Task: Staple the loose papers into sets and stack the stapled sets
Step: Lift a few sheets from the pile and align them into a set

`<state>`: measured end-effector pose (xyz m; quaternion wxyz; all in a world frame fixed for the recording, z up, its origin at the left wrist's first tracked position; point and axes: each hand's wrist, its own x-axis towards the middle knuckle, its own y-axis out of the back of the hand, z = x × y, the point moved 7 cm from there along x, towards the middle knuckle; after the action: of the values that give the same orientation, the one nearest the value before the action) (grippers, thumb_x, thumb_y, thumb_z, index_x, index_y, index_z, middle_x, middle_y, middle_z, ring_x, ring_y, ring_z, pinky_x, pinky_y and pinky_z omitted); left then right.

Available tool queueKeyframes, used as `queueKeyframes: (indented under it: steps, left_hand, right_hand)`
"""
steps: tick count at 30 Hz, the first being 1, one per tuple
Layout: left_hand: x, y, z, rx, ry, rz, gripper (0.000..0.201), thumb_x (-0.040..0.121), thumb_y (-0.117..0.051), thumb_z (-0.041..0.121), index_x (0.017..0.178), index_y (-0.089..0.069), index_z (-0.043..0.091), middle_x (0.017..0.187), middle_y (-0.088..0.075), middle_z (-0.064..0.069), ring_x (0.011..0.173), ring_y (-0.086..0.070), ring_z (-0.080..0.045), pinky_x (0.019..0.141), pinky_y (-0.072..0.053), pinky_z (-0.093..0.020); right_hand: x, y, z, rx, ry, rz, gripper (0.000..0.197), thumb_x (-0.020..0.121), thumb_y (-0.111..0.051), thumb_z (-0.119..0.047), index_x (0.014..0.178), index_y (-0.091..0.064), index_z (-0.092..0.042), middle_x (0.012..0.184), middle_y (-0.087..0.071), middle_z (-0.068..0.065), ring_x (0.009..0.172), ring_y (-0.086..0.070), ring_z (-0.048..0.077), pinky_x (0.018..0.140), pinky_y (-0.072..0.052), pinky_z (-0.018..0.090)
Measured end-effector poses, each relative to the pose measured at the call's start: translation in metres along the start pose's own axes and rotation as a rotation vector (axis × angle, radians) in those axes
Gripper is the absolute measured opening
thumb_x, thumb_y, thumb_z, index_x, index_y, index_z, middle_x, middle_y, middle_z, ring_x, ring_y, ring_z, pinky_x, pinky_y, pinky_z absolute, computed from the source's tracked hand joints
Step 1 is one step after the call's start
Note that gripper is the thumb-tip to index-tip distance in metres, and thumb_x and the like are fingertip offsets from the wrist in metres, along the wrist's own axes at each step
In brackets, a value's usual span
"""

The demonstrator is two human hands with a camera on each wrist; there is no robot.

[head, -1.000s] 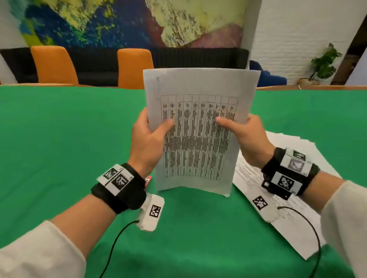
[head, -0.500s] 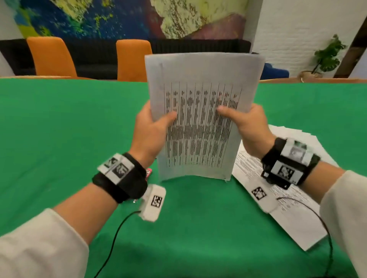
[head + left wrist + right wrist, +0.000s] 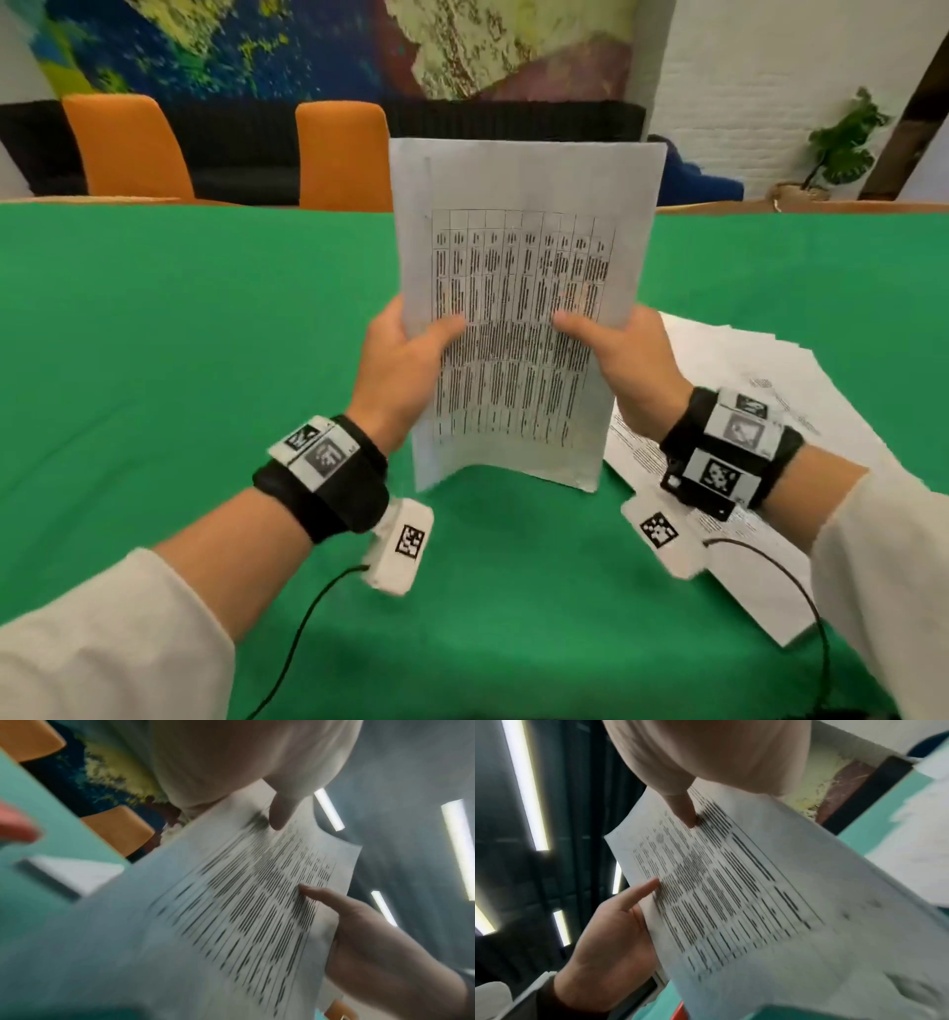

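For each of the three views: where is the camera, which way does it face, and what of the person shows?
Head: on the head, facing forward and down; both hands grip the sheets upright over the green table.
Left wrist: looks up along the left hand at the sheets; right hand opposite.
Right wrist: mirrored, right hand near, left hand opposite.
Shared: all three show the sheets and both thumbs.

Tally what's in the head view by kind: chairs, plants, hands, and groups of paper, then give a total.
Orange chairs: 2
Plants: 1
Hands: 2, the left hand and right hand, both gripping the held sheets
Paper groups: 2, the held sheets and the spread pile on the table
Total: 7
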<state>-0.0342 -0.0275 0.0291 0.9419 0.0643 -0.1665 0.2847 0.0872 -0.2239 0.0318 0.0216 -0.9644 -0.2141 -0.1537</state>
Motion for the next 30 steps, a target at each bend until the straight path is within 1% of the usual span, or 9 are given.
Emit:
queueKeyframes:
  steps: [2,7,10,14,17,21,24,28,30]
  left_hand:
    - [-0.008,-0.005,-0.014,0.026,0.057,-0.051,0.018,0.101,-0.065,0.013,0.118,-0.07,0.015,0.118,-0.075,-0.011,0.112,-0.07,-0.033,0.102,-0.055,-0.056]
    - [0.012,0.0,0.022,-0.048,-0.016,-0.045,0.028,0.102,-0.061,0.011,0.129,-0.067,0.012,0.124,-0.075,-0.003,0.115,-0.071,-0.022,0.103,-0.056,-0.048]
    - [0.009,0.004,0.012,-0.057,0.004,-0.015,0.028,0.103,-0.06,0.009,0.131,-0.066,0.01,0.123,-0.076,-0.001,0.114,-0.072,-0.019,0.104,-0.055,-0.046]
    - [-0.022,0.002,-0.046,0.033,0.205,-0.097,0.022,0.104,-0.062,0.022,0.122,-0.071,0.014,0.114,-0.078,0.004,0.106,-0.074,-0.014,0.104,-0.054,-0.054]
    - [-0.024,0.003,-0.052,0.032,0.241,-0.098,0.022,0.104,-0.062,0.025,0.121,-0.072,0.016,0.113,-0.079,0.005,0.107,-0.074,-0.016,0.104,-0.055,-0.053]
    - [-0.004,0.004,-0.024,-0.024,0.159,-0.035,0.015,0.103,-0.064,0.02,0.113,-0.075,0.018,0.111,-0.08,0.002,0.105,-0.075,-0.018,0.094,-0.059,-0.041]
    - [-0.004,0.0,-0.028,-0.044,0.159,-0.043,0.014,0.103,-0.064,0.016,0.111,-0.074,0.019,0.107,-0.08,0.005,0.101,-0.076,-0.013,0.088,-0.061,-0.031]
    - [-0.031,-0.007,-0.084,0.031,0.36,-0.163,0.028,0.1,-0.068,0.032,0.127,-0.069,0.024,0.123,-0.076,0.007,0.118,-0.07,-0.015,0.11,-0.05,-0.049]
    - [-0.035,-0.007,-0.095,0.014,0.4,-0.18,0.032,0.099,-0.068,0.033,0.13,-0.068,0.023,0.125,-0.075,0.006,0.119,-0.07,-0.017,0.112,-0.049,-0.051]
  right_hand:
    - [-0.004,0.0,0.008,0.009,-0.039,0.003,0.018,0.094,-0.072,-0.008,0.106,-0.073,-0.021,0.104,-0.08,0.0,0.098,-0.077,0.019,0.095,-0.06,0.047]
    - [0.014,0.004,-0.03,0.043,0.085,0.018,0.018,0.095,-0.071,-0.008,0.107,-0.073,-0.022,0.105,-0.08,-0.002,0.097,-0.077,0.015,0.079,-0.061,0.028]
    - [0.011,0.003,-0.021,0.006,0.078,0.006,0.016,0.097,-0.071,-0.012,0.109,-0.073,-0.022,0.108,-0.08,-0.001,0.099,-0.076,0.017,0.084,-0.063,0.034]
    - [-0.007,-0.001,0.03,-0.079,-0.087,-0.019,0.015,0.097,-0.07,-0.016,0.109,-0.075,-0.023,0.105,-0.08,-0.002,0.099,-0.076,0.018,0.097,-0.059,0.05]
    - [-0.01,-0.002,0.027,-0.078,-0.093,-0.035,0.017,0.097,-0.07,-0.017,0.113,-0.074,-0.02,0.106,-0.08,-0.001,0.099,-0.076,0.018,0.097,-0.059,0.049]
    - [0.001,-0.002,-0.002,-0.042,-0.005,-0.05,0.009,0.097,-0.07,-0.017,0.105,-0.074,-0.019,0.111,-0.077,0.013,0.102,-0.075,0.029,0.093,-0.06,0.048]
    - [0.0,-0.002,0.009,-0.018,-0.026,-0.033,0.012,0.098,-0.069,-0.017,0.108,-0.075,-0.022,0.112,-0.078,0.009,0.105,-0.074,0.028,0.096,-0.059,0.049]
    - [-0.019,-0.002,0.057,-0.058,-0.18,-0.08,0.019,0.098,-0.068,-0.016,0.116,-0.073,-0.02,0.111,-0.079,-0.002,0.103,-0.076,0.017,0.101,-0.057,0.05]
    - [-0.023,0.001,0.07,-0.041,-0.24,-0.082,0.022,0.097,-0.07,-0.017,0.119,-0.073,-0.017,0.112,-0.079,-0.003,0.103,-0.076,0.016,0.102,-0.056,0.049]
